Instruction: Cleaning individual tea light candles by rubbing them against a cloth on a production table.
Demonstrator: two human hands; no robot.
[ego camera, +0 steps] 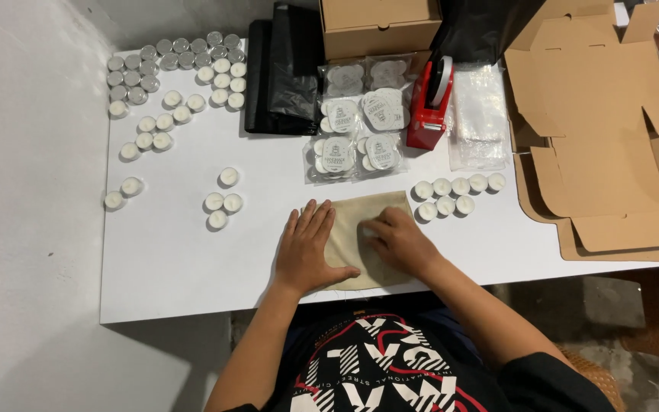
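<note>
1. A flat beige cloth pouch lies at the near edge of the white rectangular table, its lower hem almost level with the table's front edge.
2. The left hand lies palm-down on the pouch's left part, fingers straight and slightly spread, holding nothing.
3. The right hand rests on the pouch's right part, fingers curled with the tips pressed on the cloth; whether they pinch anything cannot be told.
4. A cluster of white tealight candles in metal cups sits just beside the pouch's upper right corner.
5. Four loose tealights stand to the left, well apart from the left hand, with bare tabletop between.
6. Flat brown cardboard box blanks overhang the right edge.
</note>
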